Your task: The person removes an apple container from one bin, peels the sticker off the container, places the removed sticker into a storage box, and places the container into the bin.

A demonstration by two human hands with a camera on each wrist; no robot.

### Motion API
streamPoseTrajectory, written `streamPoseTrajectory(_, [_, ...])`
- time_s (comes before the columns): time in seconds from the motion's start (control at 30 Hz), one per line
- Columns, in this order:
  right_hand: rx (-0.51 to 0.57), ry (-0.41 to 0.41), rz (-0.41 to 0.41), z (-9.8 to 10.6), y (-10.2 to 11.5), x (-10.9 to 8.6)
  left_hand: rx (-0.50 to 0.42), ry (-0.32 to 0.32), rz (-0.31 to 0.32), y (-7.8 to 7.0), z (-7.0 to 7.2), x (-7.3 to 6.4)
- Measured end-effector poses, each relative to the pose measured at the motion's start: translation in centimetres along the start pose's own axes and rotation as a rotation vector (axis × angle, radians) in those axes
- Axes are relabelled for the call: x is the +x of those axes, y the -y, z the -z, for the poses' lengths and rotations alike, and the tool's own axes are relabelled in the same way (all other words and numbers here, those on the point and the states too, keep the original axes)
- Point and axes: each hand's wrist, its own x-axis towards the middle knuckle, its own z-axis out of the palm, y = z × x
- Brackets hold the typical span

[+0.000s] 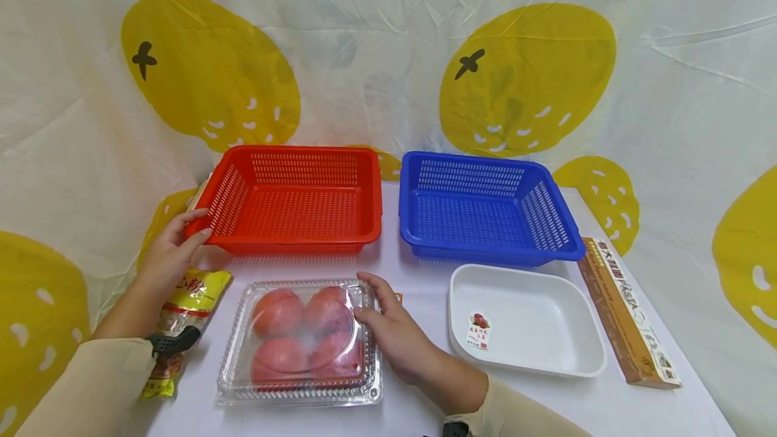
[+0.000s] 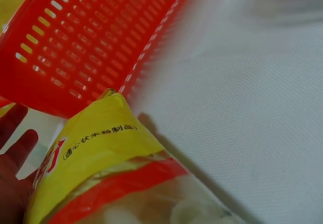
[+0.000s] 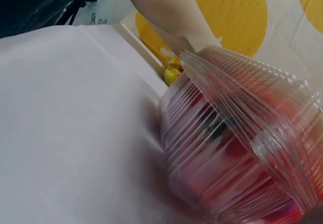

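Observation:
My left hand is at the front left corner of the red basket, fingertips against its outside; in the left wrist view the fingers look nearly straight and spread. Under that wrist lies a yellow bag of macaroni-shaped rice noodles, its top close to the basket wall. With my right hand I hold the right side of a clear plastic box, thumb on its lid. Several red tomatoes show through the lid. The right wrist view has the box's ribbed side close up, with most of the hand hidden.
Behind the right side of the table stands a blue basket. In front of it is a white tray with a fruit sticker inside. A brown pasta box lies along the right edge. A patterned cloth hangs behind.

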Motion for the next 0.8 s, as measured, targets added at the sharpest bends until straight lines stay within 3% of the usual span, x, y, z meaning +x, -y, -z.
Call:
streamPoseTrajectory(0.4, [0.076,0.038,-0.051,0.8,2.2,1.2,0.008,0.039,-0.008,0.2,0.4,0.1])
streamPoseTrajectory(0.6, [0.115,0.060,-0.049,1.6,5.4,2.2,0.026,0.073,-0.016,0.4,0.8,0.1])
streamPoseTrajectory(0.8, [0.108,0.036,-0.044,2.1,9.8,4.2,0.014,0.100,0.024,0.2,1.0,0.1])
